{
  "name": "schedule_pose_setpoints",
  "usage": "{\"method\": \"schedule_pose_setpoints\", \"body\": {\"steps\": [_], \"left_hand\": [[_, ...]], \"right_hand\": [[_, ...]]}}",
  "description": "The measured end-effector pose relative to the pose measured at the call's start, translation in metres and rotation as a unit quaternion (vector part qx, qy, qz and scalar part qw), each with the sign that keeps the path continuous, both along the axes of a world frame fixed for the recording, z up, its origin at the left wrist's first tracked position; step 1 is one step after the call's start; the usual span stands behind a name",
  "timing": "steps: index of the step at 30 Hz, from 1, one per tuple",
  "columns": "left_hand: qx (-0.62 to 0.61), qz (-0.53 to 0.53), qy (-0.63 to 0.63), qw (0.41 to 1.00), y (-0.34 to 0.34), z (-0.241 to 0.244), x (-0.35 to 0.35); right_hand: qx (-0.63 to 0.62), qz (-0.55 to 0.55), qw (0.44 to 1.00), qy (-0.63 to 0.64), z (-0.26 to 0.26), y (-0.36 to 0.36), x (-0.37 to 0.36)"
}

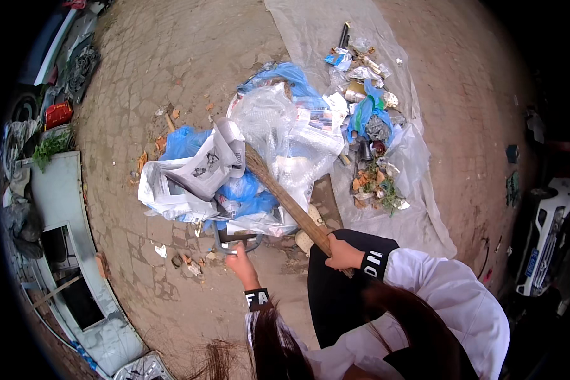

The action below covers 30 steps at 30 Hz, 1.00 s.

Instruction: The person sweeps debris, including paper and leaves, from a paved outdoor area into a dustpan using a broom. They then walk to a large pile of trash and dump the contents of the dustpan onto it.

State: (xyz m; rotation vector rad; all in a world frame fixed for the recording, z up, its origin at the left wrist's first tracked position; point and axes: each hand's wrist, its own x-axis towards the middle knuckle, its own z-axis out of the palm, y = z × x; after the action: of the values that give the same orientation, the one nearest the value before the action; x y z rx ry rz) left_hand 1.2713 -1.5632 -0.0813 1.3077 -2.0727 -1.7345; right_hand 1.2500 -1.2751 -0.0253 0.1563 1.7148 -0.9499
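Note:
My right hand (344, 252) is closed around the lower part of a wooden stick (292, 204), whose far end reaches the trash heap. With my left hand (241, 260) I grip a grey looped handle (258, 243) at the heap's near edge; what it belongs to is mostly hidden under the trash. Crumpled newspaper (209, 166) lies left of the stick, partly over blue plastic bags (185, 141). Clear bubble wrap (265, 114) and more printed paper (320, 118) spread to its right. Beige perforated shoes (305, 241) show beside the stick's lower part.
A translucent plastic sheet (308, 28) runs along the right, bearing mixed litter such as a can (355, 96), blue bags and dry leaves (361, 183). Pale metal panels (59, 180) and a red bag (58, 115) line the left edge. A white car bumper (546, 237) stands far right.

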Motion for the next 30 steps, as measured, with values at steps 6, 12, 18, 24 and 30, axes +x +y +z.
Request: {"method": "schedule_pose_setpoints", "body": {"steps": [6, 12, 18, 24, 30], "left_hand": [[-0.048, -0.198, 0.091, 0.975, -0.002, 0.095, -0.009], [-0.053, -0.379, 0.192, 0.904, -0.020, 0.198, -0.028], [-0.154, -0.472, 0.244, 0.833, -0.035, 0.253, -0.040], [-0.382, -0.585, 0.285, 0.656, 0.022, 0.312, -0.039], [-0.444, -0.723, 0.191, 0.494, 0.110, 0.232, -0.085]], "right_hand": [[-0.006, -0.177, 0.982, 0.068, 0.080, -0.023, 0.098], [0.050, -0.323, 0.928, 0.181, 0.123, -0.108, 0.172], [0.008, -0.454, 0.871, 0.187, 0.121, -0.202, 0.201], [-0.149, -0.567, 0.793, 0.166, 0.113, -0.249, 0.199], [-0.290, -0.595, 0.745, -0.086, 0.130, -0.180, 0.157]]}}
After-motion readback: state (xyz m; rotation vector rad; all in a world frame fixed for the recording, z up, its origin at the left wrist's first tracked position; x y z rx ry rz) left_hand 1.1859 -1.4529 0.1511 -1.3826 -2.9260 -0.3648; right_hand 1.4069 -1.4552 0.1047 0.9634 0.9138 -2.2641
